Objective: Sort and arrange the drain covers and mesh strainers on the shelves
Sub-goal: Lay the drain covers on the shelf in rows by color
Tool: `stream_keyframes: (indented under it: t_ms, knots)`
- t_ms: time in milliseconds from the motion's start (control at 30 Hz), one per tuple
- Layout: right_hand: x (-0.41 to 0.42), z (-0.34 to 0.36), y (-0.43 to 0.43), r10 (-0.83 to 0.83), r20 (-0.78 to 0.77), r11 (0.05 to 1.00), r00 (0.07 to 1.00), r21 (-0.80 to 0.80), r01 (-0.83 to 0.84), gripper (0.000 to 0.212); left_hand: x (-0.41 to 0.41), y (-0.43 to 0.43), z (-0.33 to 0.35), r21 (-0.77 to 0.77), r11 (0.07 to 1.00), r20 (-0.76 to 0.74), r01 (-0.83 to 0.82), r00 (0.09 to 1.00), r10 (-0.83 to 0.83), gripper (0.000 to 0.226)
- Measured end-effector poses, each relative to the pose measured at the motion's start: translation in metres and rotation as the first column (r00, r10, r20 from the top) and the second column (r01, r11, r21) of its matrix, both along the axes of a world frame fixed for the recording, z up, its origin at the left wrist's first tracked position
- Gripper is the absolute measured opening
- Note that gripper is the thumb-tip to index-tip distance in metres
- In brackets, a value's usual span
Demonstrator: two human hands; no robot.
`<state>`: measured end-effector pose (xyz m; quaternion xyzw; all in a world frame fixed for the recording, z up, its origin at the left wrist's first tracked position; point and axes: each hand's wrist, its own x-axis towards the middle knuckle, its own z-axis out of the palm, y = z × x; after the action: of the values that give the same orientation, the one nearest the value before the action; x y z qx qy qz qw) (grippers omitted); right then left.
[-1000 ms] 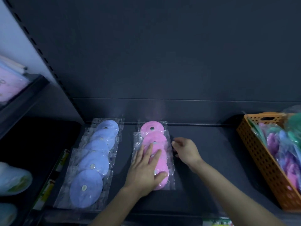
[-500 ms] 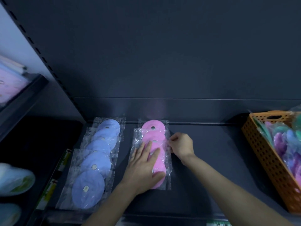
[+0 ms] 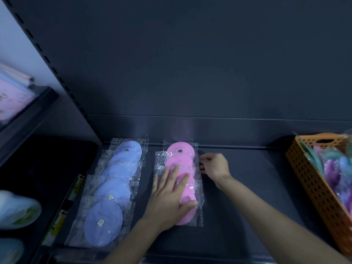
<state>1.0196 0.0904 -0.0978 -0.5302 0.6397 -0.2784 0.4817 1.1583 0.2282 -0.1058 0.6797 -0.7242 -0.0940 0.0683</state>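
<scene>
Pink row of drain covers lies long axis front-to-back; blue row just left of it. My left hand flat, fingers spread, pressing pink row's near half. My right hand at its right edge, far half, fingers curled; pinching wrapper or not, cannot tell.
</scene>
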Motion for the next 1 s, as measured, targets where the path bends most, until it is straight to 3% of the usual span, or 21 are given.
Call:
stream_keyframes:
  t_ms: [133,300,367,533,733,1000]
  knots:
    - [0.005,-0.003,0.005,0.070,-0.026,0.997,0.997,-0.022,-0.070,0.030,0.001,0.000,-0.003,0.018,1.000,0.024,-0.002,1.000,0.002,0.079]
    - [0.002,0.000,0.007,0.090,0.023,0.996,0.996,0.022,-0.091,0.045,0.005,0.000,-0.005,0.022,1.000,0.026,-0.006,1.000,0.005,0.079]
    - [-0.002,0.002,0.009,0.107,0.011,0.994,0.994,0.025,-0.107,0.042,0.005,0.000,-0.004,0.030,1.000,0.024,-0.001,1.000,0.000,0.079]
    - [-0.030,0.017,0.016,0.135,-0.148,0.987,0.980,-0.071,-0.147,0.029,0.003,-0.002,0.007,-0.010,0.999,0.002,0.034,0.999,-0.034,0.081]
    - [-0.092,0.055,0.026,0.211,-0.404,0.939,0.890,-0.169,-0.299,0.024,-0.026,-0.019,0.040,-0.059,0.969,-0.002,0.240,0.971,-0.240,0.065]
    - [-0.186,0.095,0.040,0.075,-0.605,0.855,0.793,-0.370,-0.364,0.021,-0.105,-0.050,0.064,-0.064,0.933,-0.105,0.353,0.928,-0.358,0.061]
